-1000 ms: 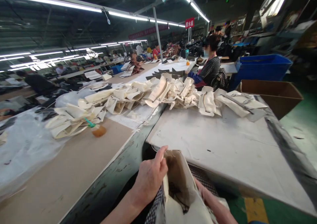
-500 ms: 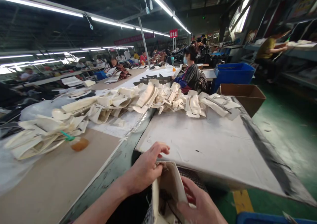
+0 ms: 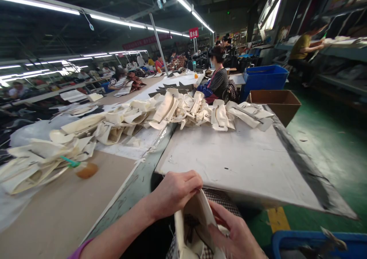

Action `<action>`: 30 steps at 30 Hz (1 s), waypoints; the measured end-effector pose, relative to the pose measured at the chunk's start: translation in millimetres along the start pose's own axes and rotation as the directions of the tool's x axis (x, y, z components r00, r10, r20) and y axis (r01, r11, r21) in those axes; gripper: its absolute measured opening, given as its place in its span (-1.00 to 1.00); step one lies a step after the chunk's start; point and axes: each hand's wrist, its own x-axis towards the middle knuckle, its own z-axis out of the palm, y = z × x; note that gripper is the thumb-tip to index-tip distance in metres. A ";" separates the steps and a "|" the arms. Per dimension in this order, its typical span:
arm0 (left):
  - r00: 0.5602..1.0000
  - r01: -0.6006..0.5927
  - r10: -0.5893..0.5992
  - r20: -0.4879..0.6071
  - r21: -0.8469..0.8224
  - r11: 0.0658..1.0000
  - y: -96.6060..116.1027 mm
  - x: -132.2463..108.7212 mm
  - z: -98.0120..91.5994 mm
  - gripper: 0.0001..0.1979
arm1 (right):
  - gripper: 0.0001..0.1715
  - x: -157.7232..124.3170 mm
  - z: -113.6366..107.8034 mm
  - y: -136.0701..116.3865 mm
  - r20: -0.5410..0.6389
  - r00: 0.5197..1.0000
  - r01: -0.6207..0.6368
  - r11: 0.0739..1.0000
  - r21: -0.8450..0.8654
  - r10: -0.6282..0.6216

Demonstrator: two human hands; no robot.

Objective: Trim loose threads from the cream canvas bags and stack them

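A cream fabric bag piece (image 3: 201, 208) with raw edges stands over my lap, its opening facing up and dark strips visible inside. My left hand (image 3: 180, 192) pinches the far end of its rim from above, fingers bent and pressed together. Wrapped round the right wall is my right hand (image 3: 233, 230), thumb on the inner side and fingers outside. The lower part of the piece drops out of the picture. Similar cream pieces (image 3: 164, 109) lie heaped across the tables ahead.
An amber bottle (image 3: 86, 170) with a green top lies on the brown left table (image 3: 57, 209). The white tabletop (image 3: 229, 152) is ahead. Beside me at lower right sits a blue bin (image 3: 315, 235). Beyond are a brown box (image 3: 272, 96), another blue bin (image 3: 266, 71) and a seated co-worker (image 3: 219, 79).
My left hand has shifted right and closed its raised fingers onto the far rim. My right hand keeps its hold. The view has turned slightly right, showing more of the lower-right bin.
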 end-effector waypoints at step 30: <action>0.988 -0.147 0.149 0.038 -0.050 0.988 -32.4 35.6 0.6 -0.88 | -0.51 -13.9 -12.9 -17.6 -0.102 0.992 0.029 0.930 -0.366 -0.071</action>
